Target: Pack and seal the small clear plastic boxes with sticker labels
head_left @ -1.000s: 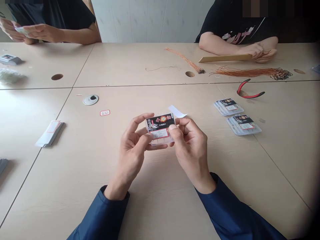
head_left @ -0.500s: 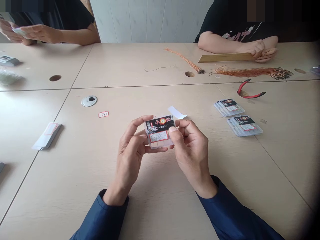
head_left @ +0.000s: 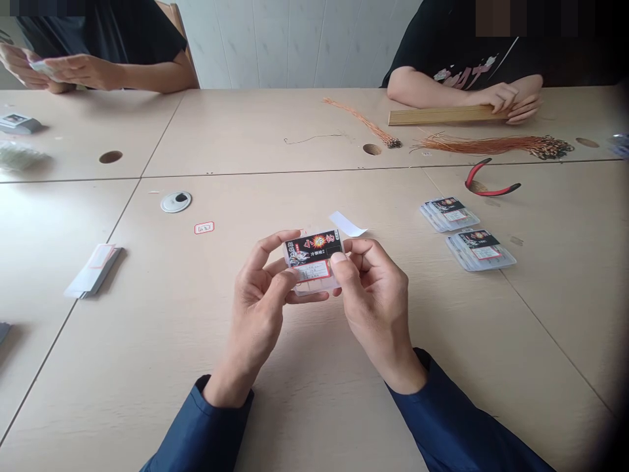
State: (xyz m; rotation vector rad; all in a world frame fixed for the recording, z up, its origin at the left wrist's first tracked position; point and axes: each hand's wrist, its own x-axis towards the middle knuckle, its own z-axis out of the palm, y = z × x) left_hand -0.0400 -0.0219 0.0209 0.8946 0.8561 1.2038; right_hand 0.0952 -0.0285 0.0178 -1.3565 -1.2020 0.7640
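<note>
Head view: left hand (head_left: 258, 295) and right hand (head_left: 373, 295) both pinch a small clear packet (head_left: 313, 261) (black printed label, red-edged sticker) between thumbs and fingertips, held up just above the table (head_left: 314, 393). A white paper slip (head_left: 348, 223) lies just behind it. Two stacks of like packets (head_left: 466, 231) rest to the right, red-handled pliers (head_left: 489, 178) beyond them. Across the table, another person's hands (head_left: 511, 103) press a wooden strip (head_left: 442, 116) beside copper wire bundles (head_left: 491, 143).

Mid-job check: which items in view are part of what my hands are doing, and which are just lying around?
In hand: labelled packet, gripped by left hand and right hand.
Lying about: nearer packet stack, farther packet stack, paper slip, red sticker, pliers, orange wire bundle, label stack.
</note>
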